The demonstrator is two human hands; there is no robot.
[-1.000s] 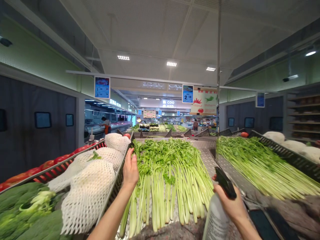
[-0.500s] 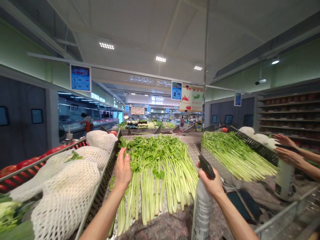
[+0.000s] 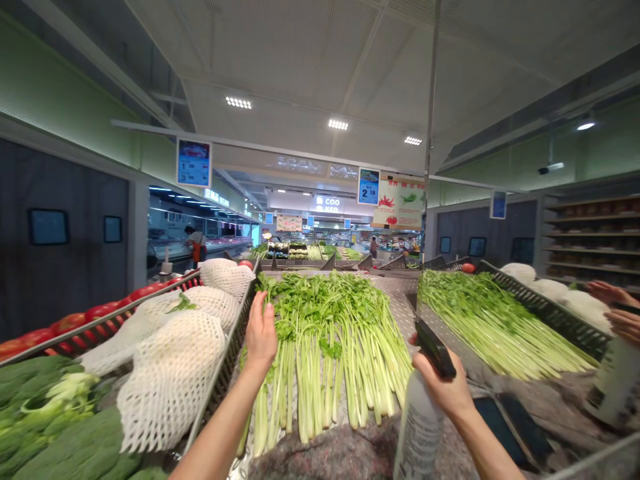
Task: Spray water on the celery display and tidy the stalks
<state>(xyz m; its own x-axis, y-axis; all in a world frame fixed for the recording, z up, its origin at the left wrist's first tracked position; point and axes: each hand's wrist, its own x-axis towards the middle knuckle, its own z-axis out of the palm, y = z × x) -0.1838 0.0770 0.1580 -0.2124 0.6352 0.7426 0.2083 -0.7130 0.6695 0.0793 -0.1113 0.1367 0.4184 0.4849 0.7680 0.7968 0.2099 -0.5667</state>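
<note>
A wide heap of celery (image 3: 330, 360), leafy ends away from me and pale stalks toward me, lies on a textured metal shelf. At the heap's left edge I hold up my left hand (image 3: 261, 333), its fingers stretched out and nothing visible in it. It is between the leaves and a black crate (image 3: 219, 373); whether it touches the leaves I cannot tell. On the right, my right hand (image 3: 443, 380) is wrapped round the black head of a spray bottle (image 3: 419, 427). The bottle's pale body is upright, its base out of the frame.
White foam-netted produce (image 3: 173, 380), broccoli (image 3: 55, 413) and tomatoes (image 3: 70, 324) lie at the left. A grey-brown cloth (image 3: 325, 457) runs along the front. A mirror (image 3: 475, 320) on the right reflects celery and hands. Dark flat devices (image 3: 500, 427) lie low right. A person (image 3: 197, 247) stands far behind.
The view swung right, then partly back left. My left hand stays raised by the celery, and my right hand keeps its hold on the spray bottle. The celery looks unchanged.
</note>
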